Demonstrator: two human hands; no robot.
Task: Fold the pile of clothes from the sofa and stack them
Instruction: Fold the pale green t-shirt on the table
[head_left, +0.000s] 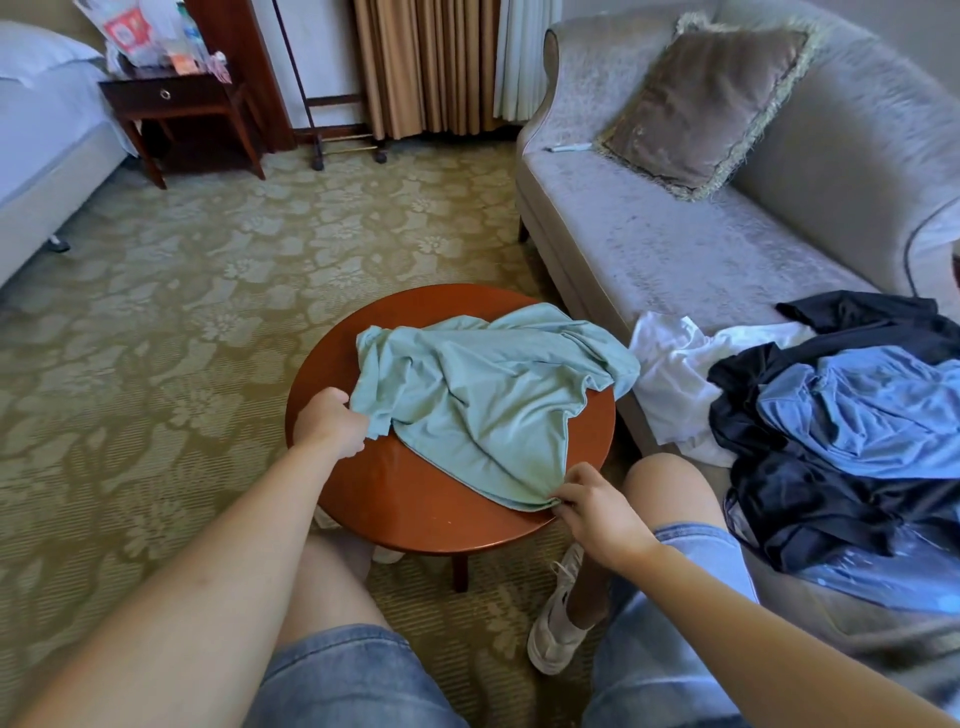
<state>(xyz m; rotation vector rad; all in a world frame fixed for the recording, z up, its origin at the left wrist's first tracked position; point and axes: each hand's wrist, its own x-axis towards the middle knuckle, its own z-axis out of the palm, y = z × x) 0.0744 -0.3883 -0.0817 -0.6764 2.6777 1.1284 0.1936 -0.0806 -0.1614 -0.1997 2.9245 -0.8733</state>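
Shirt (483, 395): I saw it lying crumpled on the round worktop (415, 499), green, one edge past the right rim.
Left hand (330, 423): its grip was clenched on the shirt's left edge.
Right hand (597, 506): its grip pinched the near hem at the worktop's edge.
Pile (841, 415): dark, blue and white clothes lay heaped on the sofa (675, 244), right of the worktop.
Cushion (701, 104): it leaned against the sofa's back.

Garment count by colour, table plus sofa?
Green: 1, green shirt on the table, held by left hand and right hand.
White: 1, white garment on the sofa.
Blue: 1, blue garment atop the pile.
Dark navy: 1, dark navy garment, tangled, possibly more.
Total: 4, at least.
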